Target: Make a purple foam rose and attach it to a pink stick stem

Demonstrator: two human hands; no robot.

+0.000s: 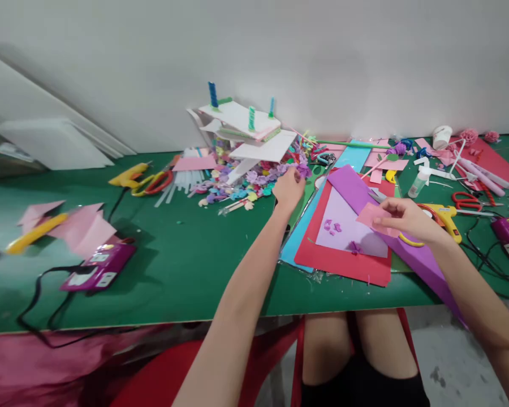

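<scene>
The left hand (288,189) is stretched far out across the green table (186,260) toward 12 o'clock, at the edge of a heap of small foam flowers (254,183). Its fingers are curled, and the tips sit against a purple flower (304,169) just at the hand's 1 o'clock. The back of the hand hides whether that grip has closed on it, so I cannot tell. The left hand is much the nearer to the heap, which spreads from its 9 o'clock below a white foam-board model (250,133).

The right hand (407,217) is nearer the body, at about 2 o'clock. Its grip is pinched shut on one end of a pink piece (370,216), thumb on top. The piece juts from the fingers toward 9 o'clock, its long axis running roughly 10 to 4. It hangs just above a lilac sheet (343,232) that lies on a red sheet (343,264). A yellow glue gun (447,217) lies just beyond the right hand at its 3 o'clock.
</scene>
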